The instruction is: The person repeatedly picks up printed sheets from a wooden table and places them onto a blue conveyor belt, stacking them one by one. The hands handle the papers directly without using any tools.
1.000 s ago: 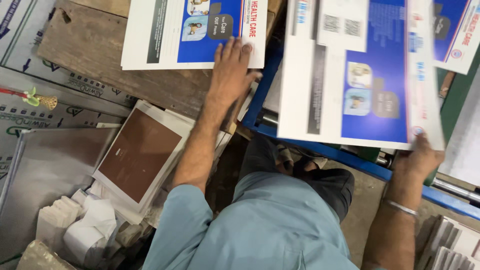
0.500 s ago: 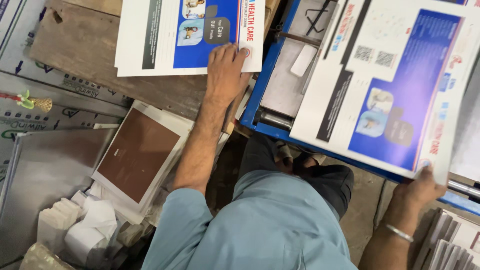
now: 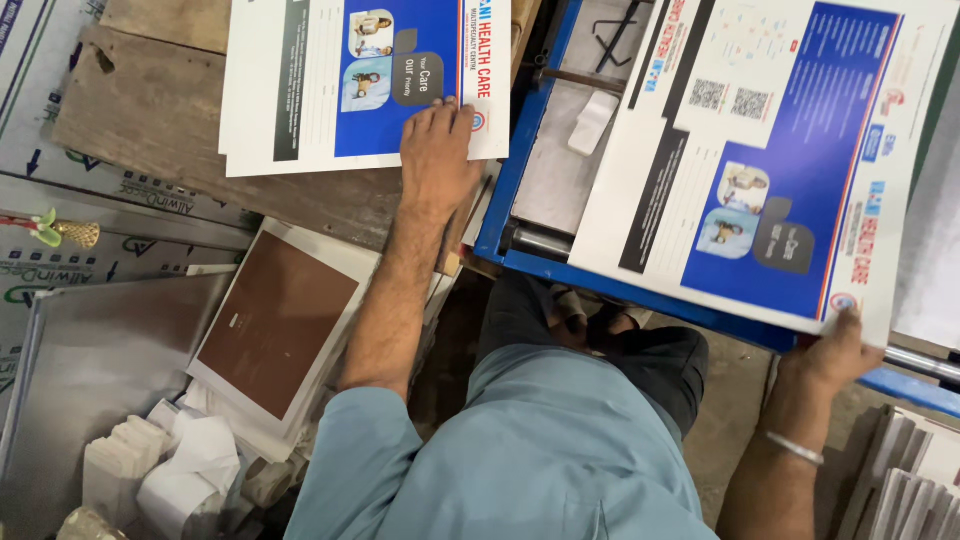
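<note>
Blue-framed machine bed (image 3: 520, 215) sits ahead of us, and over it we hold a large printed sheet (image 3: 770, 160), tilted, our right hand (image 3: 835, 350) pinching its lower corner, fingers curled over the edge, perhaps to keep it flat; on the wooden table (image 3: 140, 110) our left hand (image 3: 437, 150), fingers together, presses a stack of like sheets (image 3: 300, 90), likely steadying it
</note>
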